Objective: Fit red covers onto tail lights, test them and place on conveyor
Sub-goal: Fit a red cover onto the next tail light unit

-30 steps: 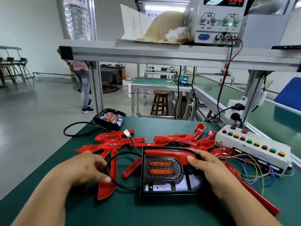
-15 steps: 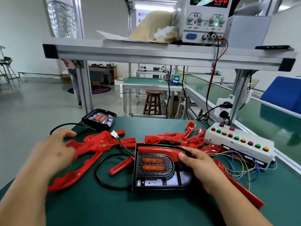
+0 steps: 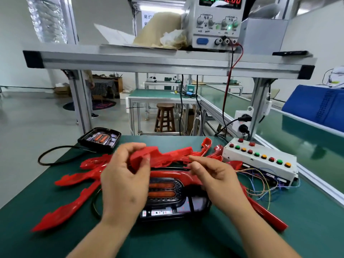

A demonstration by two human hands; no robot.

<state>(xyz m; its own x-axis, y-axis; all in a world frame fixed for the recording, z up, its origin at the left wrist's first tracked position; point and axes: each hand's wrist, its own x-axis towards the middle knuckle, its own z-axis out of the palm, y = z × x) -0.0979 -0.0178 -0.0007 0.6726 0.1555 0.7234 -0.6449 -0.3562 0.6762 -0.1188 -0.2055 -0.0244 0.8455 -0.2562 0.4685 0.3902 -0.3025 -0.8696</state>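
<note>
head view: fitting step. the left hand [image 3: 126, 181] grips the left end of a red cover [image 3: 167, 155], fingers and thumb curled round it, held just above the tail light [image 3: 167, 202]. the right hand [image 3: 216, 177] meets the cover's right part with a fingertip; i cannot tell if it pinches. next move likely calls for lining the cover up and pressing it down into the tail light.

no bin shows. the tail light's black housing holds two orange lenses, with a red strip along its top rim. loose covers [image 3: 70, 180] lie left of it, and the conveyor [image 3: 297, 142] is to the right.
</note>
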